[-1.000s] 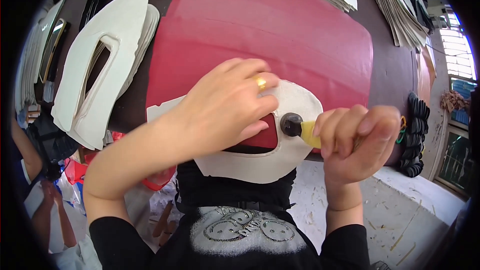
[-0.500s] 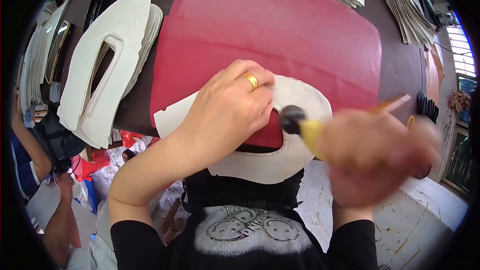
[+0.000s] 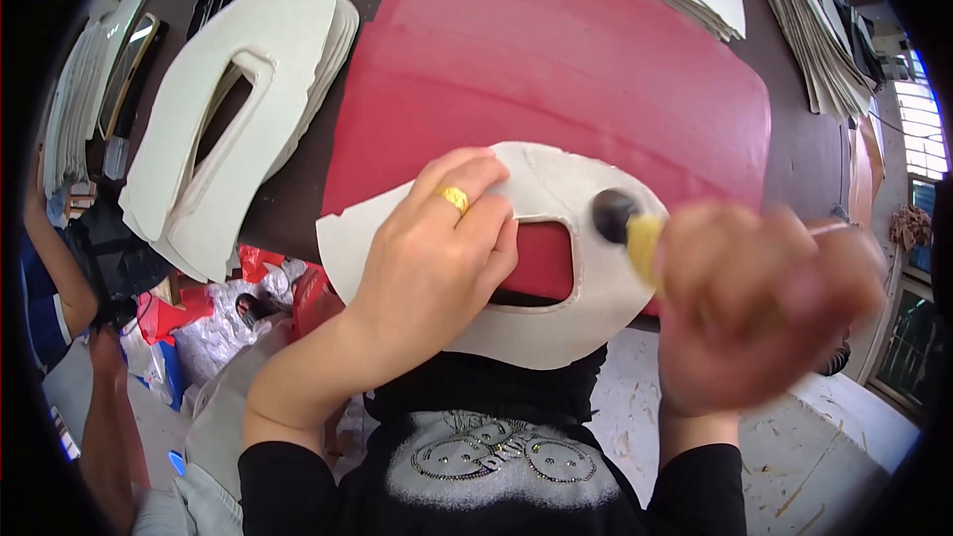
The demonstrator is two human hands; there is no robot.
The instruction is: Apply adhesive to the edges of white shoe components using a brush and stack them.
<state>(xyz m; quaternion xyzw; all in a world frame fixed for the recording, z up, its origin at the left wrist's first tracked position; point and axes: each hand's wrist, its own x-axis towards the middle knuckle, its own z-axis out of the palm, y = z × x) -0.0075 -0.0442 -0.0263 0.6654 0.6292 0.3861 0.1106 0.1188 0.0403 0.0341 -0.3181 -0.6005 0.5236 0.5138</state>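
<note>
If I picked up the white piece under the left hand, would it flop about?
The white piece would probably bend a little, because it looks like a thin sheet. It's likely light too, being thin with a big part cut out. It probably won't roll, since it's broad and flattish.

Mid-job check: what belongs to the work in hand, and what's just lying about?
In use:
white curved flat piece with a rounded cut-out, under the left hand
yellow-handled tool with round black head, in the right hand
flat red mat underneath

Lying about:
stacked white cut-out pieces at left, perhaps related
fanned pale sheets, upper right
crumpled red plastic, lower left
</note>
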